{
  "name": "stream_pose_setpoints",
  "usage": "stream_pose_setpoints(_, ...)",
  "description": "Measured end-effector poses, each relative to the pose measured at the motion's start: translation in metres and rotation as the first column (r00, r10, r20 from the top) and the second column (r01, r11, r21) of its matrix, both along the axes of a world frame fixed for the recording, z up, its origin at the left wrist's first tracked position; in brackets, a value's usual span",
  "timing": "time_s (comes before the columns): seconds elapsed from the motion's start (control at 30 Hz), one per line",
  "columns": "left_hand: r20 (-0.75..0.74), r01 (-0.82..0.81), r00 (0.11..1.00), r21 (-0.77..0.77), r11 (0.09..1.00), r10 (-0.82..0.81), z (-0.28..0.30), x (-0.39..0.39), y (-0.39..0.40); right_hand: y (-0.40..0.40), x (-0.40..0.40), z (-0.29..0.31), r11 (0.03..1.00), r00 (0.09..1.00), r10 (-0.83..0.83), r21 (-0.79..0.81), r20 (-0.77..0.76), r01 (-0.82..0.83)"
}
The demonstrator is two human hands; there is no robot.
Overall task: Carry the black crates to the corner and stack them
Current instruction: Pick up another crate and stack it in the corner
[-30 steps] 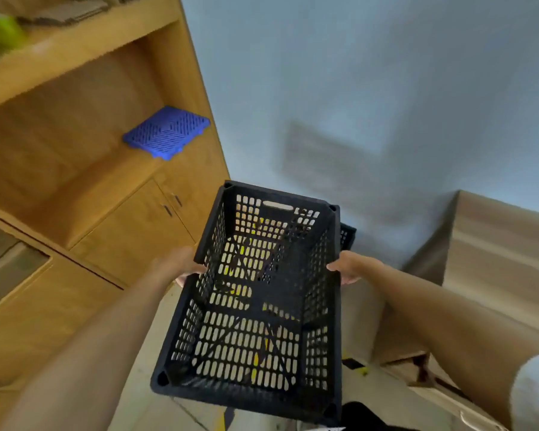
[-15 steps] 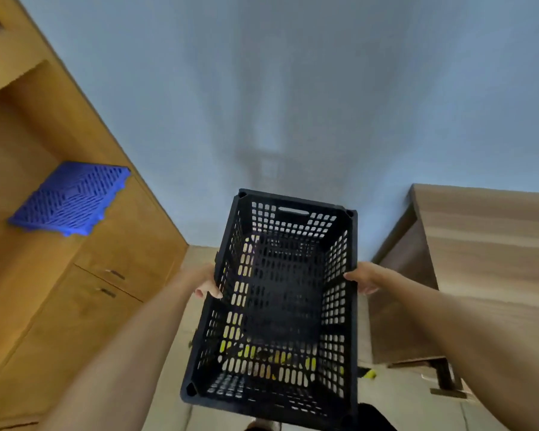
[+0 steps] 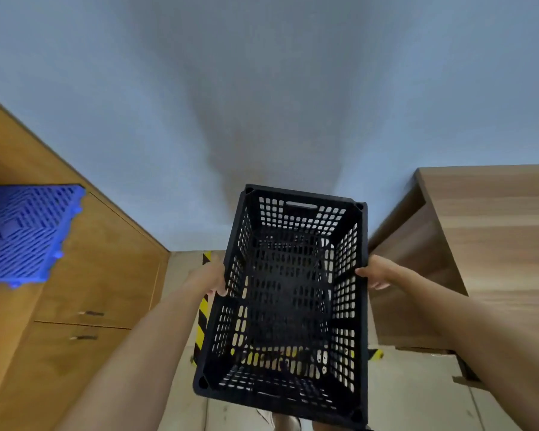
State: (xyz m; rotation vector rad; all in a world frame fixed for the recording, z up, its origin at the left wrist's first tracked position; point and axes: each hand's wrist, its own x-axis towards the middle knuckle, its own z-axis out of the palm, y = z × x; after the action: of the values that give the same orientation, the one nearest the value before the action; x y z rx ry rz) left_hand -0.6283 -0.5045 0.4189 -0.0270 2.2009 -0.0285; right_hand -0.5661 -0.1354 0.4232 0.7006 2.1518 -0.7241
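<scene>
A person's left hand [image 3: 210, 276] and right hand [image 3: 374, 273] grip opposite long sides of an empty black perforated plastic crate [image 3: 288, 306], held above the floor [image 3: 411, 396].

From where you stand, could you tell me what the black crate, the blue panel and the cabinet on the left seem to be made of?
The black crate, held by the left hand and right hand, looks like matte moulded plastic: regular grid holes and a cut-out handle slot. The blue panel seems plastic too, with a moulded lattice. The cabinet looks like wood or wood-look laminate, with visible grain; which one is unclear.
</scene>
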Motion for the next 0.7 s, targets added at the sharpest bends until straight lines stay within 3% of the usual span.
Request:
stream_pose_setpoints(0.27, -0.007, 0.076, 0.997, -0.076, 0.994, -0.076, -0.070, -0.027, 0.024, 0.020, -0.050, -0.056, 0.997, 0.998, 0.064, -0.040, 0.001, -0.064)
stream_pose_setpoints(0.5, -0.098, -0.002, 0.995, -0.082, 0.997, -0.007, -0.133, -0.048, 0.037, 0.034, -0.103, -0.115, 0.992, 0.992, 0.122, -0.041, -0.030, -0.123)
stream_pose_setpoints(0.7, -0.059, -0.088, 0.995, -0.107, 0.990, 0.083, -0.178, -0.059, 0.037, 0.034, -0.128, -0.159, 0.986, 0.985, 0.161, -0.039, -0.065, -0.164)
